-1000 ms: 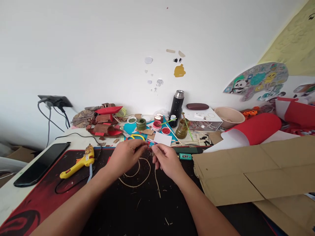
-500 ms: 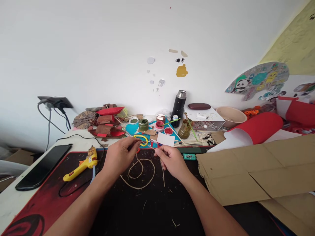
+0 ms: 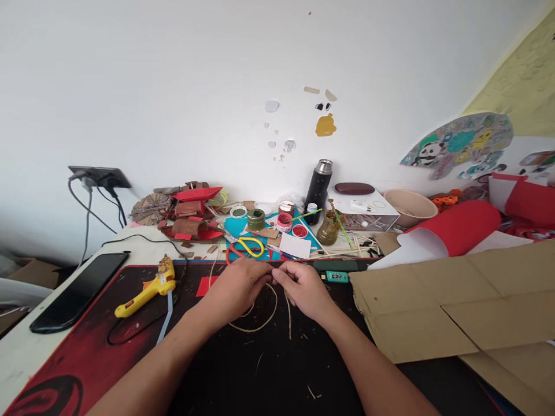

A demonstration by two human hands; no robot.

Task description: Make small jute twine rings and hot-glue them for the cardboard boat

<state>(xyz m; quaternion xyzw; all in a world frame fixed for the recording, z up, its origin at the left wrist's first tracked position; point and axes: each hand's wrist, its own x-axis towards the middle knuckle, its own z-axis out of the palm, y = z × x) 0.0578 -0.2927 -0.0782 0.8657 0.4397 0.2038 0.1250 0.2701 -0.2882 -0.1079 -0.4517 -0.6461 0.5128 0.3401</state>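
My left hand (image 3: 241, 286) and my right hand (image 3: 302, 285) meet above the dark desk mat (image 3: 243, 370), fingertips pinched together. A thin jute string (image 3: 289, 318) hangs from the right fingers, and its loose loop curves over the mat under both hands. Both hands seem closed on this string, though the bit between the fingertips is hidden. Just behind the hands lie scissors with yellow and orange-red handles (image 3: 262, 248). A red paper piece (image 3: 203, 286) sits left of my left hand.
To the left are a yellow glue gun (image 3: 145, 296) and a black phone (image 3: 80, 293). Paint jars (image 3: 255, 219), a black flask (image 3: 319, 188) and red-brown craft models (image 3: 191, 228) line the wall. Cardboard sheets (image 3: 433, 294) and a red paper roll (image 3: 463, 228) fill the right.
My left hand has moved right and nearer, away from the scissors, and now meets the right hand. The red paper piece shows beside it. My right hand stays almost in place.
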